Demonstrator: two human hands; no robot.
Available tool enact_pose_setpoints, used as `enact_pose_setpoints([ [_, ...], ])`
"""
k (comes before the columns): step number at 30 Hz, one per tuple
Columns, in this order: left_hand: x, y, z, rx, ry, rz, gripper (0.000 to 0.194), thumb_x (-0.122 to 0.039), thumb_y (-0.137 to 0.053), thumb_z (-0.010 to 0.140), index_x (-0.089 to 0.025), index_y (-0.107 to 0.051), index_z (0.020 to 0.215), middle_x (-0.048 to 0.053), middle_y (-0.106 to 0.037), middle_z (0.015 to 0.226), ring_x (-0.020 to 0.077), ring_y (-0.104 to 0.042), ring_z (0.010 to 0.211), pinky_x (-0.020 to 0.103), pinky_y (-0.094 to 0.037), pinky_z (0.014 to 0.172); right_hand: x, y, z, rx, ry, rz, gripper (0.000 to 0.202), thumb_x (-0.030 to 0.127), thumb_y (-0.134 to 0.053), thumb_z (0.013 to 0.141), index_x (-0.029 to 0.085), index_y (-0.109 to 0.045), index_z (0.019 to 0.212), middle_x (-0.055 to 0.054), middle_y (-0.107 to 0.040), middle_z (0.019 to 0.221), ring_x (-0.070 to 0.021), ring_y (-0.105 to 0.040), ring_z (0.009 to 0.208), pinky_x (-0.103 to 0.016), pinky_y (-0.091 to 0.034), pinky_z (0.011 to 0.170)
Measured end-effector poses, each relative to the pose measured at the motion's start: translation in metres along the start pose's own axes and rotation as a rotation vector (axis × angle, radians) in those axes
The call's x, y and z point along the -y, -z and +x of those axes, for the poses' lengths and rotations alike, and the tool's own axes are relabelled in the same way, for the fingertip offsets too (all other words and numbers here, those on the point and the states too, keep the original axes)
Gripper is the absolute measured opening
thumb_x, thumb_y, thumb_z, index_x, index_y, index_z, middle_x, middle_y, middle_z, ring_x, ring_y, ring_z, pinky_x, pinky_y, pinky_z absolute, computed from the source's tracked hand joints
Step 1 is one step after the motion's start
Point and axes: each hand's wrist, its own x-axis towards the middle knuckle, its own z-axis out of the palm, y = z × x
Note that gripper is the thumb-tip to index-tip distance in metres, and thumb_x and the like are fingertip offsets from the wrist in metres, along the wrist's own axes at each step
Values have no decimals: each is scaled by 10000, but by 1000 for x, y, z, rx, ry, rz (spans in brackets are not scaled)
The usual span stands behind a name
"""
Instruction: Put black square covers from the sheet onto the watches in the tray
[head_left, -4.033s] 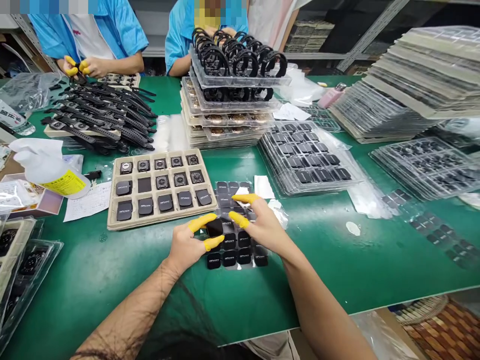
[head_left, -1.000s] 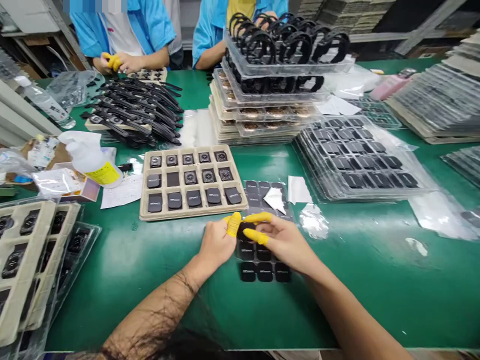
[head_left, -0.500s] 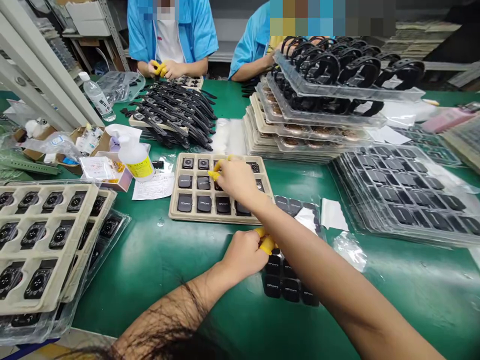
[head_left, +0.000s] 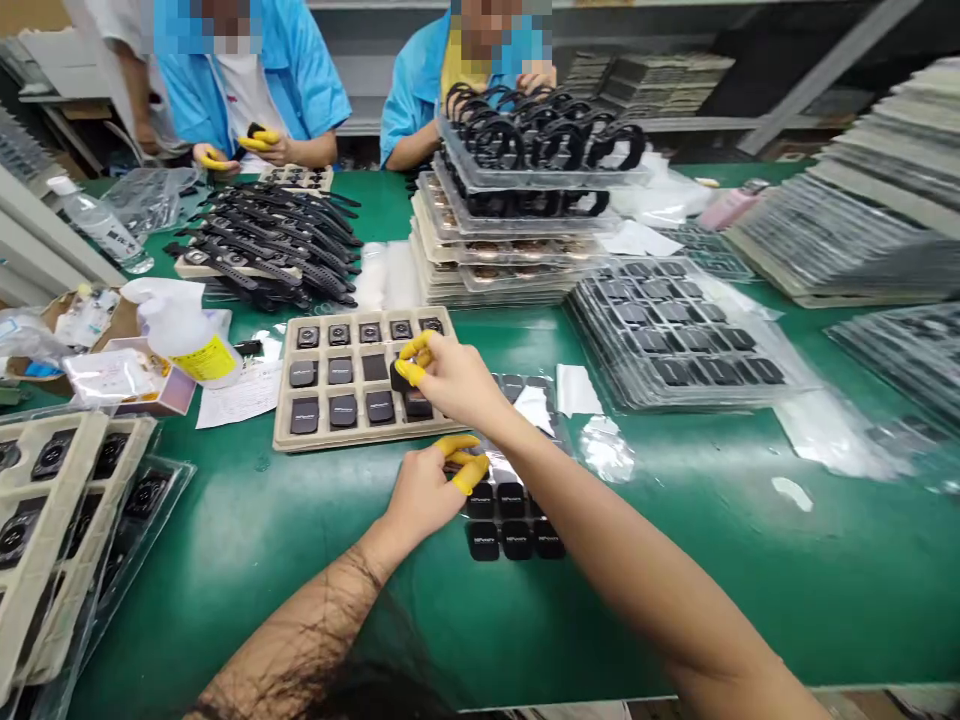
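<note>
My right hand (head_left: 457,378), with yellow finger covers, pinches a dark watch body (head_left: 400,376) over the beige tray (head_left: 291,437). Square watch bodies fill much of that tray; its top row shows round backs, while the lower rows show dark faces with pale lettering. My left hand (head_left: 431,487), also in yellow finger covers, is closed beside a sheet of black square films (head_left: 484,541); what its fingertips hold, if anything, is too small to tell. My right forearm hides part of the sheet.
Trays of watch bodies (head_left: 52,455) overlap at left. A spray bottle (head_left: 196,345) stands behind them. Strapped watches (head_left: 262,240) and stacked trays (head_left: 517,240) lie at the back, clear trays (head_left: 675,330) at right. Two people in blue (head_left: 300,75) sit opposite.
The view has swung to the right. My right hand has lifted slightly, and a dark watch body now shows in its fingers. Behind the table, one person's hands have moved apart.
</note>
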Motion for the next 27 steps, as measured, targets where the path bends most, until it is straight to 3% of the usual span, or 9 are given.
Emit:
enact_pose_setpoints([
  [3,4,-4,1,-51,-18,-79,388,-322,-831,726,-177,-722,1068,65,-792,1033,225,-749,932,312,-594,872,-30,18,-63,58,-81,402,221,358,-662,879,217,-669,1049,-31,-754,862,-183,-728,755,-290,-579,666],
  [7,9,-5,0,-25,-11,30,485,-362,-846,714,-189,-723,1150,62,-792,1038,237,-748,921,342,-609,868,-54,16,-115,-20,-208,592,229,376,-700,851,200,-694,996,-31,-747,784,-187,-725,695,-292,-581,602],
  [9,11,-5,1,-60,8,-1,687,-330,-893,644,-202,-672,1281,66,-788,1094,247,-754,948,353,-612,896,-58,13,-121,-31,-203,621,188,353,-697,858,202,-696,970,-38,-755,828,-190,-732,733,-302,-588,633],
  [11,11,-5,1,-74,13,-29,769,-304,-917,595,-206,-661,1313,68,-787,1112,257,-756,973,359,-610,924,-59,13,-120,-30,-169,570,117,296,-688,863,204,-698,935,-34,-747,848,-184,-724,753,-309,-587,666],
  [16,6,-5,5,-74,23,-88,558,-320,-907,615,-175,-761,1134,78,-798,1082,251,-757,974,351,-608,943,-64,14,-119,-109,-87,402,36,183,-660,862,197,-693,860,-66,-662,1013,-150,-666,747,-319,-579,668],
  [20,-1,-4,5,-44,50,-69,560,-301,-910,604,-180,-765,1131,71,-803,1056,245,-761,944,356,-620,923,-69,13,-121,-115,-100,454,36,200,-649,874,200,-685,879,-81,-596,1152,-131,-648,752,-344,-591,704],
  [27,-3,-2,6,3,68,-86,571,-284,-908,599,-155,-759,1135,73,-808,1008,244,-767,920,357,-619,925,-76,8,-122,-132,-116,446,64,284,-654,889,229,-683,901,-61,-600,1065,-139,-618,747,-318,-573,667],
])
